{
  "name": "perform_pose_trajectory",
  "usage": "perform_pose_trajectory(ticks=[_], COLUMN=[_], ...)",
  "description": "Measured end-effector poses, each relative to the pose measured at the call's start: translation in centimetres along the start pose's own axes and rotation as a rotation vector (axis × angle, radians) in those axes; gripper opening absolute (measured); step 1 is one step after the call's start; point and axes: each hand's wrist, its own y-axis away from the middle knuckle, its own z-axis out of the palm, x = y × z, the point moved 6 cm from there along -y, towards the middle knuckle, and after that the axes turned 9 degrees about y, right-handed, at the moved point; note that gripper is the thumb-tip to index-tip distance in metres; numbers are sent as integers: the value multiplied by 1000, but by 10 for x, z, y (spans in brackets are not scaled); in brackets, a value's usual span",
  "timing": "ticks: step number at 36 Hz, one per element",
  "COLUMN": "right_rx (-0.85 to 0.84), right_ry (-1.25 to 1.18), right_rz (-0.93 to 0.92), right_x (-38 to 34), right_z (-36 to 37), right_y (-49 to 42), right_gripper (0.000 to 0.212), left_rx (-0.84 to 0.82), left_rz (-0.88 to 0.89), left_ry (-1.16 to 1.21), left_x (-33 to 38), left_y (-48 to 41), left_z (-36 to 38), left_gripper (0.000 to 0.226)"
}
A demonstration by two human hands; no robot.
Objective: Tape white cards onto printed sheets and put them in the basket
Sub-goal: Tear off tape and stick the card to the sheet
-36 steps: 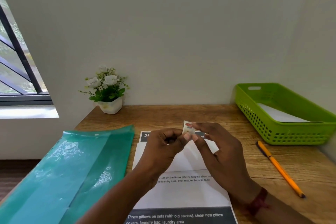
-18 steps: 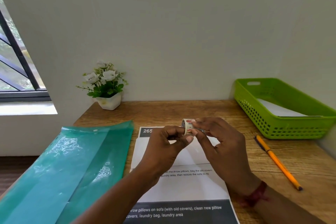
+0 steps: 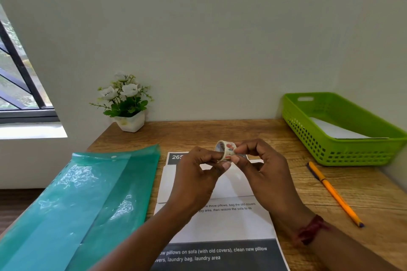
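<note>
both hands [image 3: 229, 174] pinch a small round patterned tape roll [image 3: 225, 150] above the smooth printed sheet [image 3: 231, 222].

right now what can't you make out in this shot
Head view, tape roll: its loose end, hidden by fingertips of left hand and right hand.
Head view, printed sheet: header beyond "265", behind the hands; bottom text cut by the frame.
Head view, paper in the basket: partly hidden by its near wall.
</note>
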Motion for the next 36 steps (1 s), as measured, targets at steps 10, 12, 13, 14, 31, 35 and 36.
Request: perform_pose_trajectory(ticks=[10,12,13,14,31,35,36], right_rx=[15,13,13,15,38,46,44], right_ry=[-21,-15,-15,-20,-100,-92,-88], right_rz=[12,7,6,5,36,26,24], right_x=[0,-1,-1,-1,-4,-3,-2], right_z=[-1,-2,-2,-2,-5,-5,-5], right_y=[1,0,0,0,0,0,1], right_gripper=[17,16,15,15,19,20,20], left_rx=[8,3,2,2,15,17,19], left_rz=[29,26,25,24,20,13,11], left_ry=[-35,-40,-36,-28,-16,16,22], left_x=[0,-1,-1,-1,-4,-6,-6], left_y=[0,0,-1,-1,0,1,1], left_z=[1,1,1,1,1,0,0], left_gripper=[38,38,37,36,29,24,22])
